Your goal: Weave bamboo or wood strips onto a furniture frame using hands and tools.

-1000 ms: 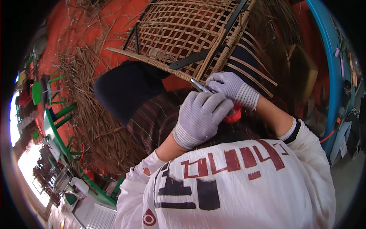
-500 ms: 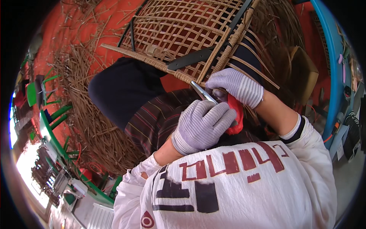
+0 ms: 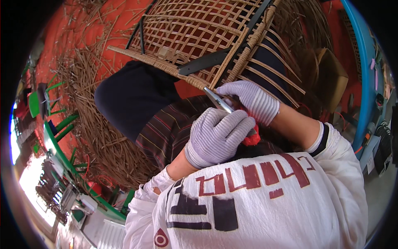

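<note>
My left hand, in a pale lilac-and-white knit glove, is closed round a silver metal tool with a red grip. The tool's narrow tip touches or nearly touches the near corner of a woven cane basket; its exact kind is hidden by my fingers. Beside the tip, my gloved right hand is curled at that same corner. Its thumb and whatever it pinches are out of sight. The basket rests on my lap and knees, its bound rim running toward the left, and a black strap crosses it.
Loose cane ends stick out from the basket's right side. Piles of cane strips cover the red floor at left. A cardboard box and a blue-edged table stand at right. Green furniture is at far left.
The basket corner and the tool tip have shifted slightly left. My right hand has moved a little left and down, and less of the red grip shows.
</note>
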The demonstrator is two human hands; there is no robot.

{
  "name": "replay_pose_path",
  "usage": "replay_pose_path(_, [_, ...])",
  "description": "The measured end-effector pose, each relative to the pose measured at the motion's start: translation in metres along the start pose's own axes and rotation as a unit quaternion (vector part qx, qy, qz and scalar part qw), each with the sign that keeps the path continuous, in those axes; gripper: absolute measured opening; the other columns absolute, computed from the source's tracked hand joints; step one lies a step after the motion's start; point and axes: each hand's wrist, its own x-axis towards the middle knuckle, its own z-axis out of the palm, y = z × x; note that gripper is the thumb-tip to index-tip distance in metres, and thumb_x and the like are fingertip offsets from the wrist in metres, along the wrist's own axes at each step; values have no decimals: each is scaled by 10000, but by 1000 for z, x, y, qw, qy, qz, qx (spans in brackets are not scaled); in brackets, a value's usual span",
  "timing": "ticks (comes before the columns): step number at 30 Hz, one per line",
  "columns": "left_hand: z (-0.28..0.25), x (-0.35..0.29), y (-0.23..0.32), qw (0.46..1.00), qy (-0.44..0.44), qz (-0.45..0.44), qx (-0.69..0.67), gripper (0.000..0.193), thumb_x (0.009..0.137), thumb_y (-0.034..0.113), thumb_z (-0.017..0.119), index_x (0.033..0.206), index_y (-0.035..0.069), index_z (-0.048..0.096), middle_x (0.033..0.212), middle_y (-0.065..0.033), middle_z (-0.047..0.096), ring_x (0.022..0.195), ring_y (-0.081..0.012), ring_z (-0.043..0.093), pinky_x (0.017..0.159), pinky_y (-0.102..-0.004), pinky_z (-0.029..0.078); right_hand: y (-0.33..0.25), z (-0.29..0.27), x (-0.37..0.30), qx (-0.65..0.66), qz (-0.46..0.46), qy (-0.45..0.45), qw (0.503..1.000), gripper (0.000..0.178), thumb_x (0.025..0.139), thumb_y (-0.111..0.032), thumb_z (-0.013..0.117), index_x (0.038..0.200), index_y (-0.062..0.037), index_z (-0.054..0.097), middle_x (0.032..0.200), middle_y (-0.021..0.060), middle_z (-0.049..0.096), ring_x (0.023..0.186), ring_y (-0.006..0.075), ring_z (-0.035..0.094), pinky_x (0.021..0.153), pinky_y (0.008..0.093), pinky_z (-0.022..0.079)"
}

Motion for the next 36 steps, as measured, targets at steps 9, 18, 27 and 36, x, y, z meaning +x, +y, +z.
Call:
replay_pose_path(9, [-21, 10, 4, 998, 27, 7, -65, 436, 640, 121, 690, 1075, 95, 713, 1077, -106, 677, 795, -260, 629, 660, -384, 527, 28, -5, 27, -212, -145, 2, 967, 245, 968, -218, 601, 895, -4, 697, 745, 94, 656, 684, 162, 611, 652, 292, 494])
replay_pose_path(18, [-35, -27, -59, 734, 409, -384, -383, 231, 961, 50, 482, 1173, 31, 571, 1137, -103, 645, 1025, -202, 640, 875, -357, 522, 27, -3, 53, -211, -58, 22, 975, 228, 952, -220, 596, 893, -11, 664, 692, 54, 616, 610, 138, 585, 555, 278, 480])
replay_pose_path(27, [40, -54, -183, 361, 331, -627, -606, 144, 970, 247, 551, 984, 105, 570, 794, -53, 556, 583, -199, 470, 512, -333, 375, 28, -4, 55, -239, -66, 45, 968, 270, 998, -248, 560, 914, -14, 666, 691, 29, 614, 592, 112, 563, 557, 262, 470])
replay_pose_path(36, [47, -26, -189, 399, 276, -650, -585, 270, 879, 291, 778, 1005, 176, 570, 754, 6, 495, 533, -147, 399, 480, -305, 328, 22, -1, 54, -261, -70, 64, 961, 244, 993, -230, 565, 927, -18, 666, 685, 29, 609, 567, 108, 545, 518, 262, 464])
